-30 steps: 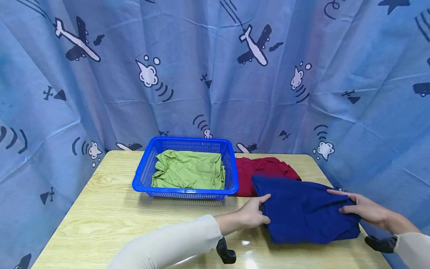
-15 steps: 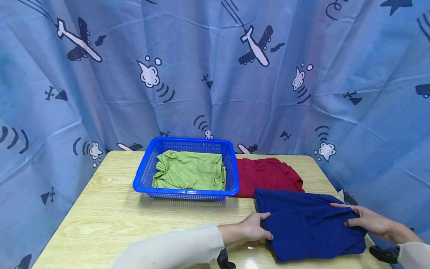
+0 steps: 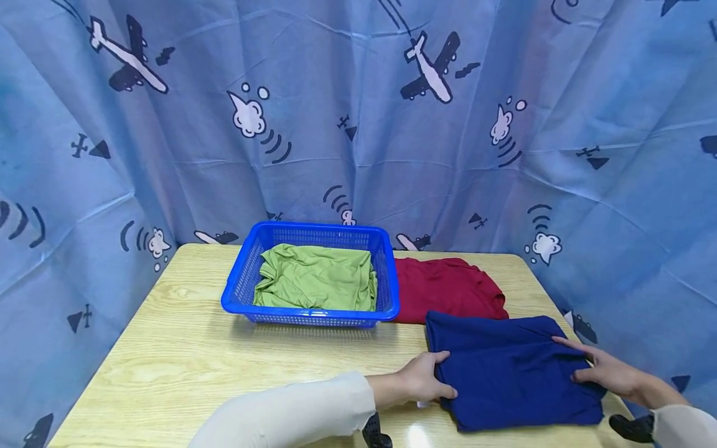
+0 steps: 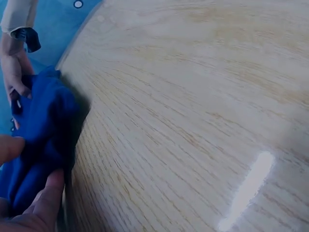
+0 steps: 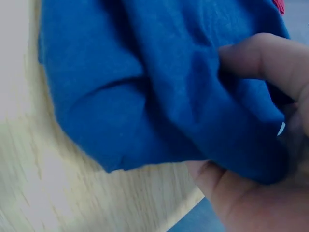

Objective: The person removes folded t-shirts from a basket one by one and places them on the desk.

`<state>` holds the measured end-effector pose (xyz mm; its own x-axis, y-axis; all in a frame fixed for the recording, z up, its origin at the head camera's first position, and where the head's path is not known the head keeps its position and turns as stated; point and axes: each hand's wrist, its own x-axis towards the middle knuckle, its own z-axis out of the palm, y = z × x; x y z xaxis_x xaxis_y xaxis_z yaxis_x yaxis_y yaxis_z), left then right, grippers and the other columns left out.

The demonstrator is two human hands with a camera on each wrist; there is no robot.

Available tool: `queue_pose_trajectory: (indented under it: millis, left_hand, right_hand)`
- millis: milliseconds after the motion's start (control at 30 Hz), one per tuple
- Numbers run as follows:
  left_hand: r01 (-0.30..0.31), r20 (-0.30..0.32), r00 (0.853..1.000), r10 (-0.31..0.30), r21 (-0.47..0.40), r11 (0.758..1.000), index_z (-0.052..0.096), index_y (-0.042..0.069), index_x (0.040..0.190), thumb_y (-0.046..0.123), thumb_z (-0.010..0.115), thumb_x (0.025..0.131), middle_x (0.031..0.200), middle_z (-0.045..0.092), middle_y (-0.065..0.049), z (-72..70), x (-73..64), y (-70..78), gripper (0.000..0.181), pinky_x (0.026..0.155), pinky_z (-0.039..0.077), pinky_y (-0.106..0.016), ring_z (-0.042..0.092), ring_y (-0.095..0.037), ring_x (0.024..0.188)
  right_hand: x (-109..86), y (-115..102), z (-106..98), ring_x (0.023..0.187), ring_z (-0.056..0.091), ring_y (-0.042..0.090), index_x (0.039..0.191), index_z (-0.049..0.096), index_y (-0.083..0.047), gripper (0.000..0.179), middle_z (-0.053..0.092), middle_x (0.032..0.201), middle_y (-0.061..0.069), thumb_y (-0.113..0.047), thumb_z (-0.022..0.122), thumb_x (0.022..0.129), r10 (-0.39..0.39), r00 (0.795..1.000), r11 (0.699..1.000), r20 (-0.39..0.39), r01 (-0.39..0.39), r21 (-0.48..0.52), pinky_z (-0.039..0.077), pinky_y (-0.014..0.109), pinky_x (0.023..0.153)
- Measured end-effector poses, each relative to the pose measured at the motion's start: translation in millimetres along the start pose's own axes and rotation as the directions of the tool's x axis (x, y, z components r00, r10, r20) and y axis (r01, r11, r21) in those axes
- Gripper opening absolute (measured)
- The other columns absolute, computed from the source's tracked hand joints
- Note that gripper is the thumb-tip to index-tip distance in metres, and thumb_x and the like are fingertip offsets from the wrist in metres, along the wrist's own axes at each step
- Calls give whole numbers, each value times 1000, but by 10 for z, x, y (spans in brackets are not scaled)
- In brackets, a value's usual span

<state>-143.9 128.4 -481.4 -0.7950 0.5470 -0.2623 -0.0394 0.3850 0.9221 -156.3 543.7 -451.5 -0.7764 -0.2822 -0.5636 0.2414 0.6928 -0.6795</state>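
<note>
A folded dark blue piece of clothing (image 3: 518, 376) lies at the front right of the table, its surface lightly creased. At its left edge my left hand (image 3: 419, 377) grips the layers, thumb and fingers spread along the side. The right edge is held by my right hand (image 3: 613, 374). In the right wrist view, the blue fabric (image 5: 116, 111) drapes between the right hand's digits, some above it and the rest underneath. From the left wrist view, the fabric (image 4: 46, 111) bulges between the left hand's fingers; part of that hand is cut off.
Left of centre stands a blue plastic basket (image 3: 235, 292) holding a folded green cloth (image 3: 319, 277). A dark red cloth (image 3: 448, 289) lies beside it, just behind the blue piece. The wooden table (image 3: 185, 354) meets a patterned blue curtain (image 3: 313, 124) at its back and sides.
Both hands have brought the blue clothing toward the table's near edge, uncovering more of the red cloth. Over the last half second it has settled flatter, with little further shift.
</note>
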Motion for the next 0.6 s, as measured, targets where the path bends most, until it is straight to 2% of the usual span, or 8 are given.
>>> queue_pose_trajectory:
  millis: [100,267,300,367,400,433,533,600]
  left_hand:
    - [-2,-11,1000,3,44,999,48,14,150,7,83,80,144,59,-6,-4,8,0,79,104,47,-21,56,-10,130]
    - [-3,-34,999,6,80,997,49,12,149,4,84,78,145,59,-7,2,24,-10,80,110,45,-25,53,-15,136]
    - [-1,-41,999,4,93,996,50,12,149,5,84,78,145,59,-7,4,29,-11,80,110,45,-25,53,-15,136]
    - [5,-51,999,0,110,994,51,13,148,5,85,77,145,59,-7,8,48,-4,79,107,46,-23,54,-14,134]
    - [8,-58,998,-1,121,993,52,13,148,6,85,77,144,59,-6,11,58,3,78,106,46,-22,54,-13,134]
    - [12,-66,998,-3,131,991,52,13,148,6,85,77,144,59,-6,14,70,9,78,105,47,-21,54,-12,133]
    - [15,-74,997,-4,148,989,53,12,147,6,86,76,143,59,-7,19,100,25,78,102,47,-20,54,-10,130]
    - [17,-68,998,-6,156,988,53,11,147,7,85,77,142,60,-7,15,101,28,77,102,47,-19,55,-10,128]
  right_hand:
    - [6,14,38,139,3,70,163,18,-18,77,-12,154,47,-7,57,98,2,1000,1000,-27,-2,-3,23,81,104]
    - [11,24,35,138,19,66,163,20,-18,75,-8,154,48,-11,58,99,-11,1000,1000,-14,10,-28,27,79,103]
    - [10,26,32,138,27,62,163,21,-19,74,-7,153,49,-12,58,99,-20,1000,999,-9,20,-37,29,78,102]
    - [6,35,26,137,44,39,163,22,-21,74,-6,153,49,-13,59,99,-35,999,998,-6,35,-54,33,76,101]
    - [7,37,24,133,49,27,163,23,-21,74,-4,153,49,-13,59,99,-41,999,997,-10,40,-67,35,73,102]
    - [9,36,25,132,49,24,163,23,-20,74,-3,153,50,-13,60,99,-44,999,996,-17,43,-75,37,72,101]
    - [23,25,35,136,47,32,162,21,-15,76,-3,153,49,-11,61,97,-27,999,997,-36,24,-67,36,72,102]
    - [33,7,47,139,31,56,162,21,-11,78,-3,154,49,-9,62,96,-5,999,998,-46,3,-57,33,74,102]
